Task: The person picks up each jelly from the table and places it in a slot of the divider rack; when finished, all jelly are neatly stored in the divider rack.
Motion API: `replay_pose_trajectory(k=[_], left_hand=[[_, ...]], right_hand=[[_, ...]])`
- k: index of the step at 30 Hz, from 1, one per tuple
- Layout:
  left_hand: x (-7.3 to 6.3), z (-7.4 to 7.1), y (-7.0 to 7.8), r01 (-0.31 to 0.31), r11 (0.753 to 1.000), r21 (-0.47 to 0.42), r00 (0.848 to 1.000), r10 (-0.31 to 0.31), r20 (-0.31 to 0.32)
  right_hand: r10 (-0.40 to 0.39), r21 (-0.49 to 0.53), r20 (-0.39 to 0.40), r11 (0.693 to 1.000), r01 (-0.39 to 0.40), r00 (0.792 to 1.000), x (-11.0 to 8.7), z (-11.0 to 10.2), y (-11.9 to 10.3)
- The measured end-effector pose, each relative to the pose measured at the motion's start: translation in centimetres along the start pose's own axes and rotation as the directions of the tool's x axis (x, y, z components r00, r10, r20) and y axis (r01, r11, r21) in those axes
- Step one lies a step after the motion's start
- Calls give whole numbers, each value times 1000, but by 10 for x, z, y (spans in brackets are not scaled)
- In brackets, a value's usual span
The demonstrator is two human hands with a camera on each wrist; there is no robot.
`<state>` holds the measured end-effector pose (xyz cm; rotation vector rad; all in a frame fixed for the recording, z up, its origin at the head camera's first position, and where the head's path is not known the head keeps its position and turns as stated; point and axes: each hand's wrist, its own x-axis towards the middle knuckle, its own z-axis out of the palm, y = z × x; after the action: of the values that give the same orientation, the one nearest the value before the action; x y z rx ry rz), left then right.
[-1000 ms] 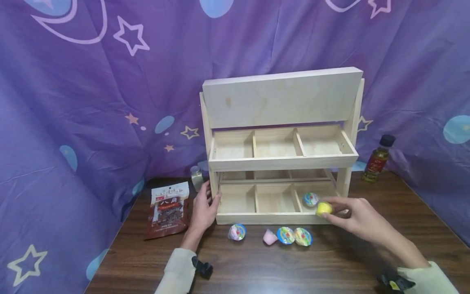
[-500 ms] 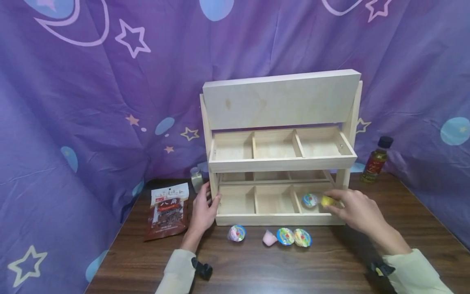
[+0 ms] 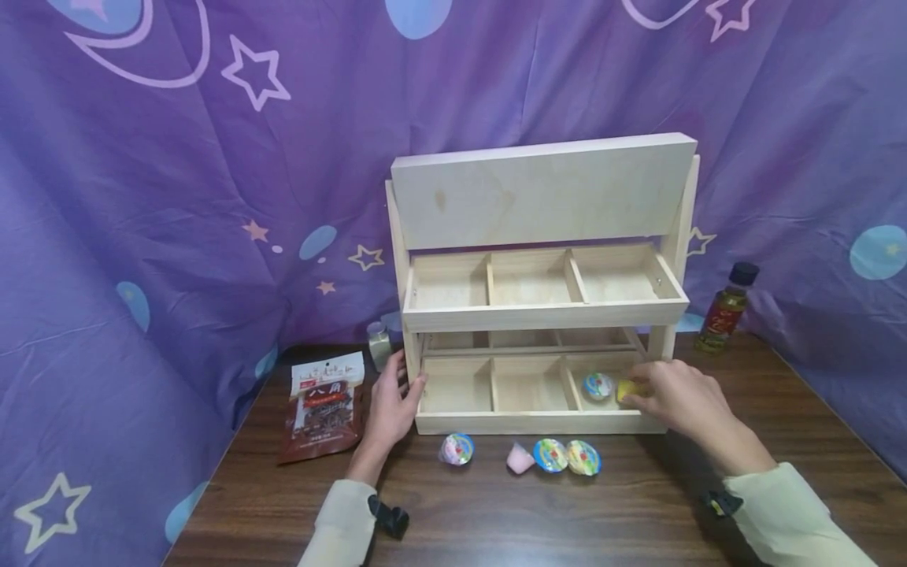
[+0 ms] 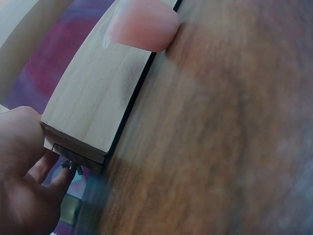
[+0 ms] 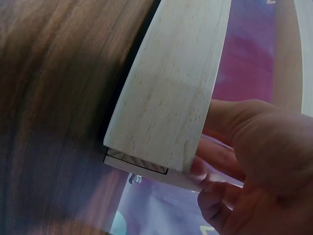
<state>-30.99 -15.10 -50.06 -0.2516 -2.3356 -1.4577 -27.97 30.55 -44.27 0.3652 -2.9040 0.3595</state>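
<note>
A two-tier wooden rack [image 3: 542, 317] with divided trays stands on the table. My left hand [image 3: 391, 405] grips its lower left end, thumb in front and fingers behind the side; in the left wrist view that hand [image 4: 24, 171] is at the tray's end beside a wing nut. My right hand [image 3: 683, 398] reaches into the lower right compartment, pinching a small yellow jelly cup [image 3: 627, 390], partly hidden by the fingers. Beside it in that compartment sits another jelly cup [image 3: 598, 386], lid facing up. The right wrist view shows the right hand [image 5: 269, 152] behind the tray's front board, the cup hidden.
Several jelly cups lie before the rack: a pink one [image 3: 457, 449], a tipped pink one [image 3: 520, 458] and two touching lidded ones [image 3: 567, 457]. A brown spice packet [image 3: 326, 409] and small jar [image 3: 379, 345] stand left. An oil bottle [image 3: 726, 309] stands at back right.
My right hand has moved from over the tray's front edge back and down into the lower right compartment with the yellow jelly cup. The left hand has stayed at the rack's side.
</note>
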Motion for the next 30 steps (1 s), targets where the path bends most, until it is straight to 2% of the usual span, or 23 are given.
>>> replay_pose_trajectory(k=[9, 18, 21, 26, 30], left_hand=[[1, 0, -2, 8, 1000, -2, 1000, -8, 1], [0, 0, -2, 13, 1000, -2, 1000, -13, 7], [0, 0, 0, 17, 1000, 3, 1000, -17, 13], [1, -1, 1, 21, 1000, 5, 1000, -21, 7], [0, -2, 0, 27, 1000, -1, 1000, -27, 6]], right_hand=[[-8, -4, -14, 1000, 8, 1000, -3, -1, -1], [-99, -64, -113, 994, 92, 989, -8, 4, 0], [-99, -32, -90, 995, 96, 991, -10, 3, 2], [-88, 71, 4, 994, 87, 996, -8, 1, 0], [-84, 80, 30, 993, 82, 996, -6, 0, -2]])
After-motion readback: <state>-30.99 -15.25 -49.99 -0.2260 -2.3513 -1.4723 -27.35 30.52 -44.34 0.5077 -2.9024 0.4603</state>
